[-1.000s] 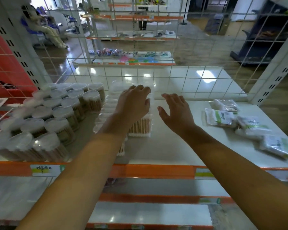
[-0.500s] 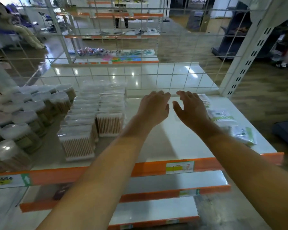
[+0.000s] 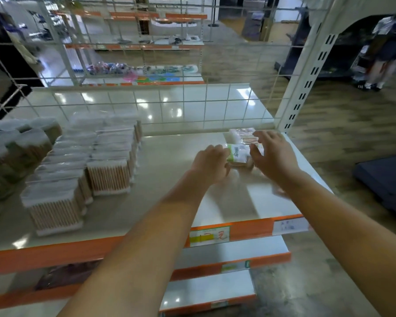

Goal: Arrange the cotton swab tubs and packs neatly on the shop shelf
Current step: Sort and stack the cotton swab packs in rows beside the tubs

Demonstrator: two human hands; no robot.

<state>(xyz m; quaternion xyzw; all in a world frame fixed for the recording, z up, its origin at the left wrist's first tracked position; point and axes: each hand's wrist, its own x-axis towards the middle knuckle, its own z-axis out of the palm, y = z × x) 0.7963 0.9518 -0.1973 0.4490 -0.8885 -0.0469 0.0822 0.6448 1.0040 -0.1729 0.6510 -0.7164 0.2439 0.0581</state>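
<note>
A green-and-white cotton swab pack (image 3: pixel 238 153) lies at the right back of the white shelf (image 3: pixel 169 161). My left hand (image 3: pixel 212 164) has its fingers curled round the pack's left edge. My right hand (image 3: pixel 272 154) is spread over its right side, thumb beside it and fingertips reaching a clear swab pack (image 3: pixel 242 135) behind. Square swab tubs (image 3: pixel 108 177) stand in two rows at the left middle of the shelf. Round tubs (image 3: pixel 21 145) are crowded at the far left, blurred.
A wire grid panel (image 3: pixel 192 106) closes the shelf's back and a white slotted post (image 3: pixel 306 83) stands at its right corner. An orange price rail (image 3: pixel 249 229) runs along the front, with lower shelves (image 3: pixel 215 291) beneath. A person (image 3: pixel 384 65) stands far right.
Both hands have moved right from the square tubs across the shelf to the packs at the right. The left hand's fingers have curled at the green-and-white pack. The view has swung right.
</note>
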